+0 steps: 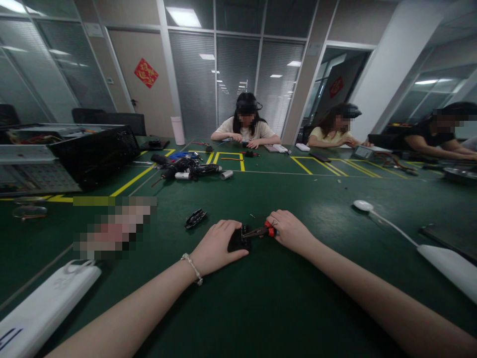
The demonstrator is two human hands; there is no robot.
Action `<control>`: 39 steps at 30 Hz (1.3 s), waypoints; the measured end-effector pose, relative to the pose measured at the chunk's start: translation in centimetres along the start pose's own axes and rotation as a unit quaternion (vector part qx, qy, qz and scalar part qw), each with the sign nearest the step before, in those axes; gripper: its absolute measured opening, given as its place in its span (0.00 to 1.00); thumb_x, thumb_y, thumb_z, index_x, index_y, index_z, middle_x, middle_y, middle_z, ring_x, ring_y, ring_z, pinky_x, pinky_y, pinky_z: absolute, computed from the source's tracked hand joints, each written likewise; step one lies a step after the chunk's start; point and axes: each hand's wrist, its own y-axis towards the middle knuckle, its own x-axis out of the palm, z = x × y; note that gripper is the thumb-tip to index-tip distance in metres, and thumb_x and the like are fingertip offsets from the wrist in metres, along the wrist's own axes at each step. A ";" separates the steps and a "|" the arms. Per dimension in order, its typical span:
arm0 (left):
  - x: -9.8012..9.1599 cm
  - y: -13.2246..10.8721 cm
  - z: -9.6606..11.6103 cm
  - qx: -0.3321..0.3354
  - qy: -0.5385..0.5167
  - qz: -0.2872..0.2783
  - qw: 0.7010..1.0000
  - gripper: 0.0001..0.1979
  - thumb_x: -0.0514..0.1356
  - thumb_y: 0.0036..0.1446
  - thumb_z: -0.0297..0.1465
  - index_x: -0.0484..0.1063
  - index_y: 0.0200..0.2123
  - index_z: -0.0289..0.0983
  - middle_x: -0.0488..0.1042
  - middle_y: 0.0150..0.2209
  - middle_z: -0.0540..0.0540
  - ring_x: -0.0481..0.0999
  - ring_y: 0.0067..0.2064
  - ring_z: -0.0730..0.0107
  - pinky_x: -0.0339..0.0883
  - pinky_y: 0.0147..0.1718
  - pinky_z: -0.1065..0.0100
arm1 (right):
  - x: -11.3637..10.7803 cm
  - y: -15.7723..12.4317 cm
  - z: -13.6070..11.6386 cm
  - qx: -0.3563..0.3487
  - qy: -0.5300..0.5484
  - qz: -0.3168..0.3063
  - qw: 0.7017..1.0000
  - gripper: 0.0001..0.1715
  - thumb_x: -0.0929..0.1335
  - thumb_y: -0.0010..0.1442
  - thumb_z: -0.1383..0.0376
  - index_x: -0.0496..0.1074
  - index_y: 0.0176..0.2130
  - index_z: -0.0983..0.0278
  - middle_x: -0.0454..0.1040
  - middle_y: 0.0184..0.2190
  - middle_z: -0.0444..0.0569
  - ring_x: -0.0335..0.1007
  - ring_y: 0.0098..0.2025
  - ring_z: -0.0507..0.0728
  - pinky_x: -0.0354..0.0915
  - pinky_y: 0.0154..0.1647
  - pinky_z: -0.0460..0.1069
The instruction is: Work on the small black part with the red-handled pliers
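My left hand is closed around a small black part, pressing it on the green table. The fingers and thumb lie on either side of it and cover some of it. In my right hand are red-handled pliers, held low over the table. Their long metal jaws point left and touch or nearly touch the near edge of the black part; I cannot tell which. A second black part, ridged and uneven, lies apart to the left of my hands.
A computer case stands at the far left, near glasses. Tools and cables lie in a heap farther back. White devices flank me, one with a cable at right. Several people sit across the table.
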 end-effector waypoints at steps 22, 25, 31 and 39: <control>-0.2 0.0 0.2 -0.004 -0.007 -0.008 1.000 0.27 0.57 0.48 0.45 0.58 0.49 0.39 0.64 0.48 0.45 0.62 0.49 0.59 0.57 0.47 0.59 | -0.2 0.1 -0.1 -0.002 0.002 -0.004 1.000 0.12 0.64 0.45 0.72 0.65 0.35 0.66 0.66 0.32 0.49 0.59 0.34 0.55 0.55 0.36 0.49; -0.3 0.0 0.1 -0.006 -0.007 -0.010 1.000 0.27 0.57 0.48 0.45 0.58 0.49 0.40 0.64 0.48 0.45 0.62 0.49 0.59 0.57 0.47 0.59 | -0.2 0.1 -0.1 0.001 -0.001 -0.003 1.000 0.13 0.64 0.45 0.72 0.65 0.35 0.66 0.66 0.32 0.49 0.59 0.34 0.55 0.55 0.36 0.49; -0.2 0.0 0.2 -0.006 -0.003 -0.011 1.000 0.28 0.57 0.48 0.45 0.58 0.50 0.39 0.63 0.49 0.44 0.62 0.49 0.58 0.57 0.47 0.58 | -0.4 0.0 -0.2 0.001 -0.003 0.000 1.000 0.13 0.65 0.45 0.72 0.65 0.36 0.66 0.66 0.32 0.50 0.59 0.34 0.55 0.55 0.36 0.49; -0.2 0.0 0.2 0.010 0.004 -0.001 1.000 0.27 0.58 0.48 0.44 0.58 0.49 0.38 0.64 0.48 0.44 0.63 0.49 0.59 0.57 0.47 0.60 | -0.3 0.1 -0.1 -0.008 -0.002 -0.001 1.000 0.12 0.64 0.46 0.72 0.65 0.35 0.66 0.66 0.32 0.50 0.59 0.34 0.55 0.55 0.35 0.49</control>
